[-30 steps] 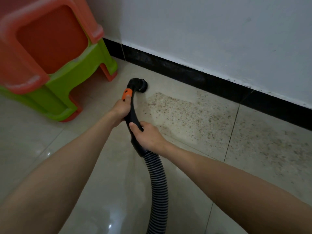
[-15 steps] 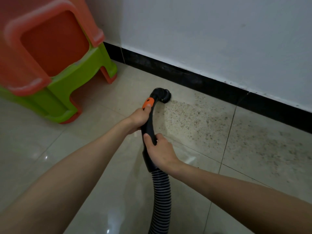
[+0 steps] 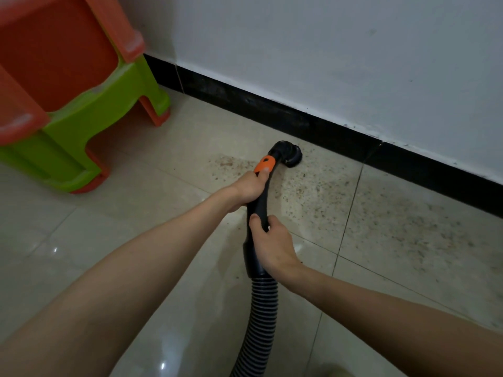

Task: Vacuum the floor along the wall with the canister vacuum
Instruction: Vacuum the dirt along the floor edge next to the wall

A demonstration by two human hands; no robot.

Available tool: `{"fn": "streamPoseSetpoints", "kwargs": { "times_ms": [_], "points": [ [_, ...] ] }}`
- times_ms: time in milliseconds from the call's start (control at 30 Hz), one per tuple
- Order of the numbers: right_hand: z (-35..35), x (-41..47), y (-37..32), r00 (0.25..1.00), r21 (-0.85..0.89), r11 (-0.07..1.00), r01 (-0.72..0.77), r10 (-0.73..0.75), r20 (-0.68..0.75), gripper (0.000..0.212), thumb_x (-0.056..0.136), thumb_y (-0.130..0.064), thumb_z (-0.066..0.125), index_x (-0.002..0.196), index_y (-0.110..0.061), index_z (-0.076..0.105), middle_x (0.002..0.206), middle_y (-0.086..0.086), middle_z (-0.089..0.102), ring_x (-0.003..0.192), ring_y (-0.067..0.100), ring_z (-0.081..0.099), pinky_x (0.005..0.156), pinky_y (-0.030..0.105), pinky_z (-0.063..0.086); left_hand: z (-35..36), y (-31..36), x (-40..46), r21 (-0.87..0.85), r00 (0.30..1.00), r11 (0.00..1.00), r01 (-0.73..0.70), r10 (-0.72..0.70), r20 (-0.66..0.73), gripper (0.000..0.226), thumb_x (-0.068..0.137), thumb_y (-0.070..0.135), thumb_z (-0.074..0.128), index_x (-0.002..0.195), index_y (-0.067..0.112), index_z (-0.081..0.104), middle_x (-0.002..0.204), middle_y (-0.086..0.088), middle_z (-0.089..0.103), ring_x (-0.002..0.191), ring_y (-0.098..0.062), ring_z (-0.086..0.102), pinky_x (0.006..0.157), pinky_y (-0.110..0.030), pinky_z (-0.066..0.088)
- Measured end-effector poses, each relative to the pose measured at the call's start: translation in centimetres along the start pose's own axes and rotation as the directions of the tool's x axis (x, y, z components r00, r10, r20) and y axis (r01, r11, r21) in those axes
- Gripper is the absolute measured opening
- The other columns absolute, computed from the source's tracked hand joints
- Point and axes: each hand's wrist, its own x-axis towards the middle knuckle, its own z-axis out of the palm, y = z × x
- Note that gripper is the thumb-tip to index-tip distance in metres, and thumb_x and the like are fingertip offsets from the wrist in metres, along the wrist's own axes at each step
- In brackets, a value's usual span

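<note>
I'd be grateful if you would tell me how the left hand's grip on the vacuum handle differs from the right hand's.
The left hand grips the black vacuum handle higher up, nearer the round brush nozzle; the right hand grips lower, just above the ribbed hose. The left thumb rests on the orange button; the right thumb lies on plain black plastic. Both hands wrap their fingers round the same handle.

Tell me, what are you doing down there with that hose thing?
A person is vacuuming crumbs off the tile floor beside the wall. The left hand grips the black vacuum handle near its orange switch, and the right hand holds it lower, above the ribbed hose. The round brush nozzle sits on the floor close to the black baseboard, with speckled debris to its right.
</note>
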Motion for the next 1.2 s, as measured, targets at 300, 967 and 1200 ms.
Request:
{"fn": "streamPoseSetpoints", "kwargs": {
  "times_ms": [300,967,1200],
  "points": [
    [3.5,1.9,-2.8,0.989,-0.043,0.994,0.097,-0.091,0.114,0.032,0.094,-0.053,0.048,0.082,-0.024,0.055,0.078,-0.003,0.061,0.07,0.011,0.059,0.057,0.026,0.042,-5.6,-1.9,-0.2,-0.059,0.979,0.998,0.03,-0.041,-0.2,0.059,0.101,0.049,0.028,0.123,-0.002,0.047,0.096,-0.011,0.056,0.084,-0.024,0.055,0.072,-0.031,0.045],
    [10.1,-0.2,-3.8,0.836,-0.206,0.924,0.322,-0.176,0.519,0.034,0.093,-0.056,0.049,0.076,-0.027,0.053,0.068,-0.011,0.061,0.059,0.004,0.06,0.05,0.02,0.042,-12.4,-12.4,-5.8,-0.482,0.826,0.867,0.129,-0.363,-0.432,0.076,0.093,0.066,0.029,0.127,0.001,0.047,0.116,-0.019,0.058,0.094,-0.031,0.058,0.072,-0.037,0.05],
    [6.6,-1.2,-3.1,0.879,-0.209,0.944,0.254,-0.135,0.457,0.032,0.095,-0.051,0.048,0.079,-0.024,0.053,0.075,-0.005,0.063,0.069,0.013,0.064,0.059,0.024,0.047,-9.2,-9.8,-5.6,-0.4,0.891,0.903,0.156,-0.303,-0.338,0.077,0.093,0.066,0.024,0.127,0.001,0.047,0.104,-0.015,0.057,0.086,-0.026,0.057,0.062,-0.033,0.049]
  ]
}}
